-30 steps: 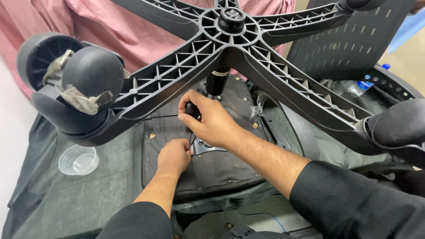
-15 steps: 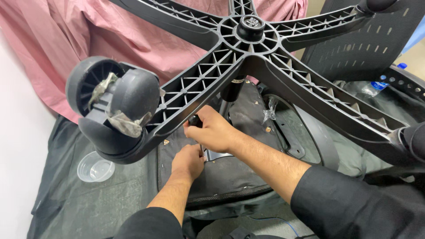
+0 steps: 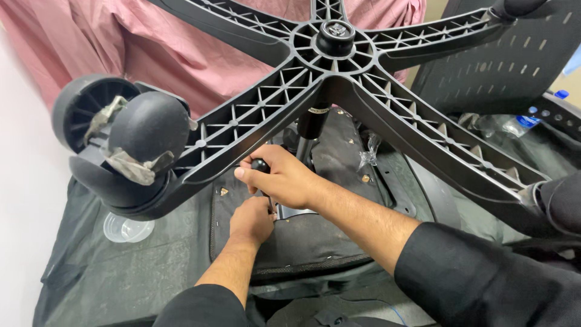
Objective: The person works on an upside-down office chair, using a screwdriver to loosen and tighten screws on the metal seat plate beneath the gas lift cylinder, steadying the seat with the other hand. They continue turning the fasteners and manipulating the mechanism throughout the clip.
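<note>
An office chair lies upside down, its black five-arm base (image 3: pixel 315 79) spread above my hands. A caster wheel (image 3: pixel 130 142) with torn tape sits at the left arm's end. My right hand (image 3: pixel 284 181) is shut on a black-handled screwdriver (image 3: pixel 260 165), pointing down at the metal mechanism plate (image 3: pixel 293 213) on the seat underside (image 3: pixel 315 236). My left hand (image 3: pixel 249 221) rests on the seat underside right beside the plate, fingers curled by the tool's tip. The tip itself is hidden between my hands. The gas cylinder (image 3: pixel 311 121) rises behind them.
A clear plastic cup (image 3: pixel 127 229) lies at the left on dark plastic sheeting. A small clear bag (image 3: pixel 369 158) lies on the seat near the cylinder. The mesh chair back (image 3: pixel 514 60) stands at upper right. Pink cloth (image 3: pixel 151 42) hangs behind.
The view has shifted, so the chair base and caster appear further right. My hands have stayed at the mechanism plate, the right one still gripping the screwdriver.
</note>
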